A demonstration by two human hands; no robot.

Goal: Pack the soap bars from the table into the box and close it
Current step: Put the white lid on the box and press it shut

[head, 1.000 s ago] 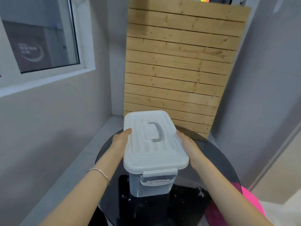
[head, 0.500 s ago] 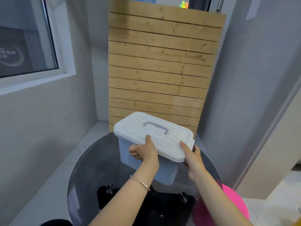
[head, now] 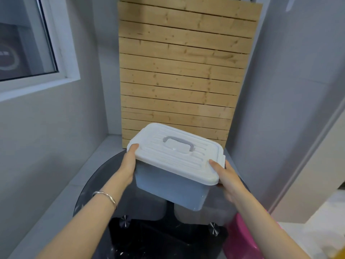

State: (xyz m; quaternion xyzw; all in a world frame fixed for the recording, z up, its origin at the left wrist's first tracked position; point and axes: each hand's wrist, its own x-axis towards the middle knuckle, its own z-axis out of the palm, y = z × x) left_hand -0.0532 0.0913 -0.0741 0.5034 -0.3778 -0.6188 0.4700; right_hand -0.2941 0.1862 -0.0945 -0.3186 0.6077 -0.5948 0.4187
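My left grip (head: pixel 128 165) and right grip (head: pixel 226 176) each clasp an end of the box (head: pixel 168 186), thumbs pressed on its white lid (head: pixel 177 156) and fingers tucked out of sight under the rim. The box sits tilted over the round dark worktop (head: pixel 97 184), lid on and grey handle (head: pixel 178 142) lying flat. Its cloudy bluish walls hide whatever is inside, so I cannot tell the contents.

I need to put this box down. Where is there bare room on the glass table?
Bare glass shows on the table left of the left hand, out to the rim, and under the box, between the forearms. Tight at the back, where the wooden panel stands, and right, by the pink stool.
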